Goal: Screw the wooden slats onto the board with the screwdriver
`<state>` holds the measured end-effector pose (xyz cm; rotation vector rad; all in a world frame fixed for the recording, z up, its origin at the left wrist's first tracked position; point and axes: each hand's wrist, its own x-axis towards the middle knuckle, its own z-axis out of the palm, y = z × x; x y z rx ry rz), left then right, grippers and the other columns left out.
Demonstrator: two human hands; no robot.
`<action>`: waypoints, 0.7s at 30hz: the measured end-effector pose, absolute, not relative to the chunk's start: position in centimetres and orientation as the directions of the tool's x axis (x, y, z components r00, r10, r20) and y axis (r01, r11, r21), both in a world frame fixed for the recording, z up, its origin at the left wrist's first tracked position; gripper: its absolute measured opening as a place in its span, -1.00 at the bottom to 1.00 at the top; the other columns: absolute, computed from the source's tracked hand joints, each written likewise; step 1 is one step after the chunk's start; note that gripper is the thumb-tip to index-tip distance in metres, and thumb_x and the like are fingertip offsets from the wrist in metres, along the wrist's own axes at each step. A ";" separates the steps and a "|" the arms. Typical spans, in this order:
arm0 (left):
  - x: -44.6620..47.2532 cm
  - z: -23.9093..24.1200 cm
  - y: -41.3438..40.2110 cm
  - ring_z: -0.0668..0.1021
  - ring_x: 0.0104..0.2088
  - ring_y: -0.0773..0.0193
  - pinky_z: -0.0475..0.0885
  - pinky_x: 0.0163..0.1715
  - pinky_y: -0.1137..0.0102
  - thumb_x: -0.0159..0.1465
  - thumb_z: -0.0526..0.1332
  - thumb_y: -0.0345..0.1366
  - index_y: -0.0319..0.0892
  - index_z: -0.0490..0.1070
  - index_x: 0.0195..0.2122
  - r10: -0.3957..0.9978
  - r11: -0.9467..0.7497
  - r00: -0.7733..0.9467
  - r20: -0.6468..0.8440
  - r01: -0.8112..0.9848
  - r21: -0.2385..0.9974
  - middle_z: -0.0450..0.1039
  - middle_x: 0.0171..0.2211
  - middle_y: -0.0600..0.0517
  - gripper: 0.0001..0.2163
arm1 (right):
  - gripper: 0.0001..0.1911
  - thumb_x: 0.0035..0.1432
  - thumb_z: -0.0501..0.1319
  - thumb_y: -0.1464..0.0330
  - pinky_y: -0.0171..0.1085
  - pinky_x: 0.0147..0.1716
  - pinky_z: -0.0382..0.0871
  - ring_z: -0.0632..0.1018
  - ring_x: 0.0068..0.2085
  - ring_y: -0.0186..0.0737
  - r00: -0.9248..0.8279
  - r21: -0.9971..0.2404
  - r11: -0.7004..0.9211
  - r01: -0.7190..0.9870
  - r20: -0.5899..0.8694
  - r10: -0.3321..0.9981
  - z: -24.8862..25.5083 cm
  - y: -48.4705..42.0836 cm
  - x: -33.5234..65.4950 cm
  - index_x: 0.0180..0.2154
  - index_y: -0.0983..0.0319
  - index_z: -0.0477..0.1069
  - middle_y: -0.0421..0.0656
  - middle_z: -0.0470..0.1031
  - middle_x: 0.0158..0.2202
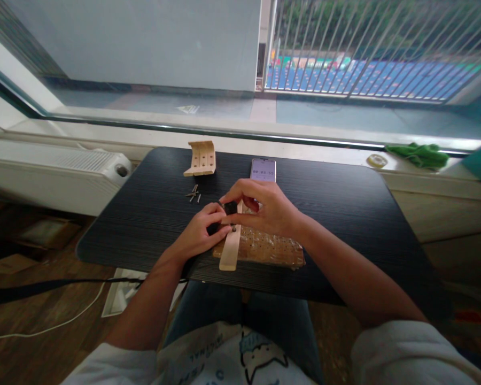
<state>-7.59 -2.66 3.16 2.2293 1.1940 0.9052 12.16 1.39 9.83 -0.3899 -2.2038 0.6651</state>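
A light wooden strip lies near the front edge of the table, across a holed board wrapped in clear plastic. My right hand pinches a small black block between thumb and fingers, just over the strip. Its exact kind is hard to make out. From the other side, my left hand is closed at the strip, thumb pressed at its edge and forefinger close to the block. Near the left thumb, a small dark fitting shows on the strip. My fingers hide the strip's far part.
Several loose screws lie left of my hands. Behind them sit curved wooden pieces with holes. A phone showing a timer lies beyond my right hand. The dark table meets a windowsill holding a tape roll and green cloth.
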 end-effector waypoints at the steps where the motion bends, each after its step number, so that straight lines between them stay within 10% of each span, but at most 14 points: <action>1: -7.6 3.1 -2.7 0.48 -0.14 0.15 0.42 -0.10 0.27 0.23 0.17 -0.22 -0.18 0.43 -0.33 0.847 -0.526 0.407 0.342 0.550 0.648 0.41 -0.22 -0.03 -0.85 | -0.77 0.06 0.33 0.38 -0.43 -0.44 0.23 0.26 -0.50 -0.52 -0.641 -0.569 0.818 0.077 0.601 0.478 9.8 1.4 12.1 -0.22 0.31 0.43 -0.27 0.38 -0.40; 21: -7.6 3.1 -2.6 0.47 -0.13 0.12 0.40 -0.08 0.22 0.23 0.17 -0.23 -0.23 0.44 -0.36 0.853 -0.506 0.430 0.295 0.542 0.671 0.42 -0.20 -0.08 -0.83 | -0.77 0.19 0.22 0.34 -0.42 -0.45 0.28 0.36 -0.43 -0.47 -0.690 -0.484 0.875 -0.006 0.635 0.347 9.8 1.5 12.2 -0.13 0.30 0.39 -0.18 0.44 -0.31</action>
